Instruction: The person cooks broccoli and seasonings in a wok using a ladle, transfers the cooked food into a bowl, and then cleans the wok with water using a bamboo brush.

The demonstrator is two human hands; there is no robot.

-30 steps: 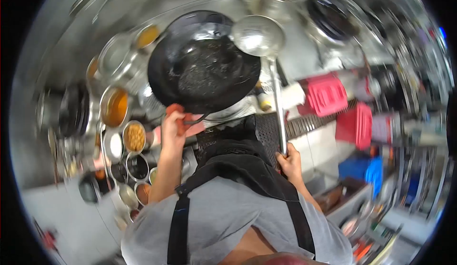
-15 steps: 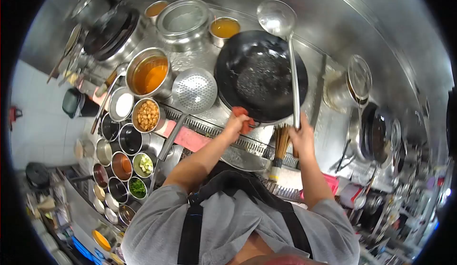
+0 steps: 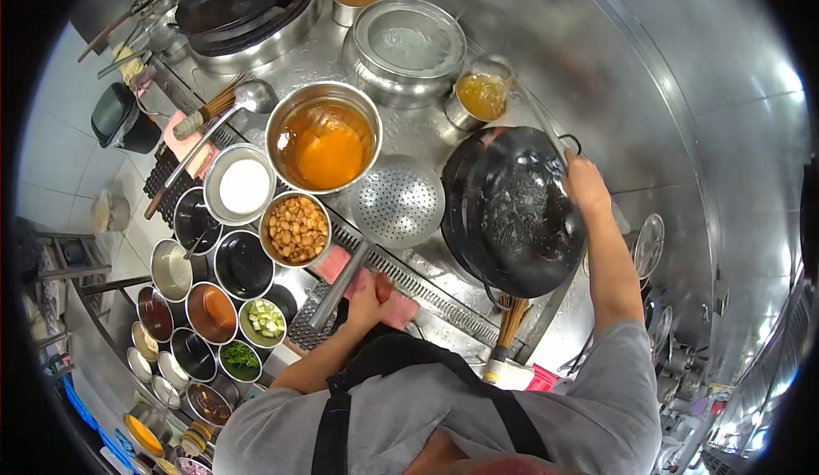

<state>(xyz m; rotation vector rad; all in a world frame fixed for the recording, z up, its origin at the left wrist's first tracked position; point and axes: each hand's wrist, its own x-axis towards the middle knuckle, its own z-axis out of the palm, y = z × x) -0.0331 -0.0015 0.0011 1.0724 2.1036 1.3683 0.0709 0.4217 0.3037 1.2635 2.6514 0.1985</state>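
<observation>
Clearly, right fingers (image 3: pixel 582 174) grip a slim metal ladle (image 3: pixel 543 118).

The scene is brightly and fairly evenly lit. White glints are thrown back by the wok (image 3: pixel 520 219), and broader glare is spread across the steel wall (image 3: pixel 734 108) to its right. Near the wok, detail is kept crisp; farthest from it, lines are bowed and corners blackened.

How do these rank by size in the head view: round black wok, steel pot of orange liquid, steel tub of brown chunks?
1. Round black wok
2. Steel pot of orange liquid
3. Steel tub of brown chunks
</observation>
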